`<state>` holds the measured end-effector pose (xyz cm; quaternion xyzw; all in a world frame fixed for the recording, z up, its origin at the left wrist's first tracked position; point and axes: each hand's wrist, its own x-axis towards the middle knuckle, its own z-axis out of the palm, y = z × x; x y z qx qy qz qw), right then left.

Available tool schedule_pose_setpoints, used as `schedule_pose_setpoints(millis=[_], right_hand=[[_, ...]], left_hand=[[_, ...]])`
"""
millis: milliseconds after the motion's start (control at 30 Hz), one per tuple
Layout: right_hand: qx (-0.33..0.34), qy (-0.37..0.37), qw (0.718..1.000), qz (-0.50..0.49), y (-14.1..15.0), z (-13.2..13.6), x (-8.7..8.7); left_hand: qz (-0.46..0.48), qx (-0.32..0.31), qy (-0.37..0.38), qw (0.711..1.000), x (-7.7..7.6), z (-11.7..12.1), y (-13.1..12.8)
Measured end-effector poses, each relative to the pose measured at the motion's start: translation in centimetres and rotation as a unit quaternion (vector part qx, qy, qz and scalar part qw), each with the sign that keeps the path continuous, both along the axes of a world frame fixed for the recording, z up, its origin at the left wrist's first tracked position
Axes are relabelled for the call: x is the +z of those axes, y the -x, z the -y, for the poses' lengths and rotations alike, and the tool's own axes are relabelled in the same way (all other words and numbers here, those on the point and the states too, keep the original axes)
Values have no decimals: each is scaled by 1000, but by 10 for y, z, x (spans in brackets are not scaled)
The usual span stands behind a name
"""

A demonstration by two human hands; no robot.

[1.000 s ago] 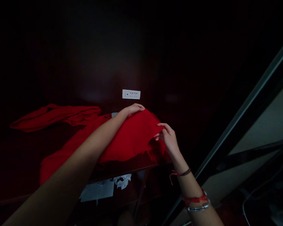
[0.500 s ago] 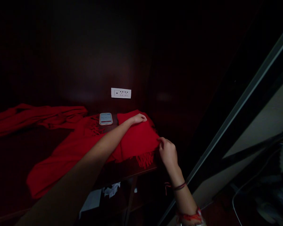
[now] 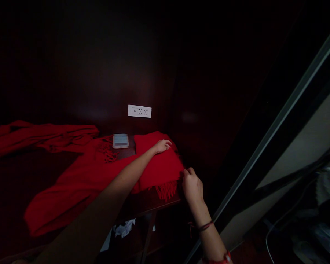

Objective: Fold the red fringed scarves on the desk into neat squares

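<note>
A red fringed scarf lies on a dark wooden shelf, its right end folded into a flat panel with fringe at the front edge. My left hand rests on top of this panel, fingers loosely stretched out. At the panel's right front corner, my right hand is closed with the fingertips pinched at the scarf's edge; the exact grip is partly hidden by the hand. The rest of the red cloth spreads leftward beneath my left forearm.
A phone with its screen blurred lies behind the scarf. A white socket panel is on the back wall. Crumpled white paper sits below the shelf. At right runs a pale metal frame edge, with a white cable beyond.
My left hand has loosened, its fingers more spread on the scarf. My right hand has moved slightly down and left at the corner. The view has shifted slightly.
</note>
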<state>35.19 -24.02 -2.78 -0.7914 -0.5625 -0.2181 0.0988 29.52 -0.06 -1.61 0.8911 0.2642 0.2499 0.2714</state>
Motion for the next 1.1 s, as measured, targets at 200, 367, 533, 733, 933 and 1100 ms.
schedule_pose_setpoints(millis=[200, 367, 533, 733, 933, 1100], right_hand=[[3, 3, 1000, -6, 1, 0, 0], [68, -51, 996, 4, 19, 0, 20], [271, -26, 962, -24, 44, -16, 26], [291, 101, 950, -50, 43, -41, -3], [270, 123, 953, -60, 35, -47, -13], [258, 139, 953, -81, 36, -50, -10]], left_hand=[[-40, 15, -51, 998, 4, 17, 0], [-57, 64, -127, 988, 25, 42, 38], [-171, 72, -207, 960, 33, 87, 151], [-311, 238, -101, 915, -3, 153, 312], [-236, 230, -105, 938, -9, 147, 365], [-119, 367, -280, 879, 31, 109, 387]])
